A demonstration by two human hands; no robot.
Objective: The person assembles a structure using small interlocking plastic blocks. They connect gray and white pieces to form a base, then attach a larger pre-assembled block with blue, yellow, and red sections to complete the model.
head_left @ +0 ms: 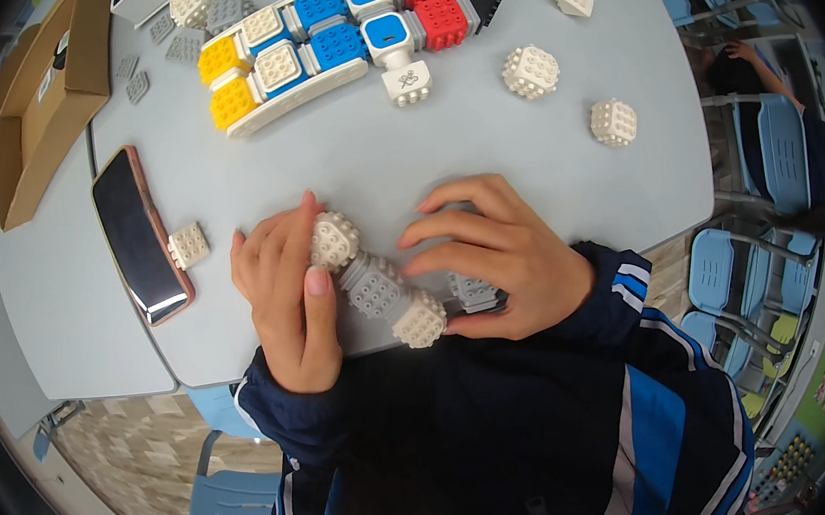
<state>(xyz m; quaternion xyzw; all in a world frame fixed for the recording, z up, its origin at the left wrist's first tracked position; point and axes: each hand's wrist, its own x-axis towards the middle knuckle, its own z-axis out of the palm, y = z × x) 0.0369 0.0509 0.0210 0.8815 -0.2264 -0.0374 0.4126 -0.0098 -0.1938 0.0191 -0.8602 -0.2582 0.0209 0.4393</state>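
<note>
Block chain [375, 286] sits near the table [642, 188] edge, between the hands: grey middle, white studded block at each end. Left hand [285, 286] lies along its upper white end, fingers close together, thumb tip just beside that block; can't tell if it's pinching. Right hand [508, 257] arches over a separate grey block [474, 291], fingers parted and curled, thumb tip next to the chain's lower white end; actual grip hidden, can't tell. Phone [139, 236] and small white block [188, 245] on the left, touching. Multicolour block model [340, 44] at the far side, three loose white blocks [531, 72] right of it.
</note>
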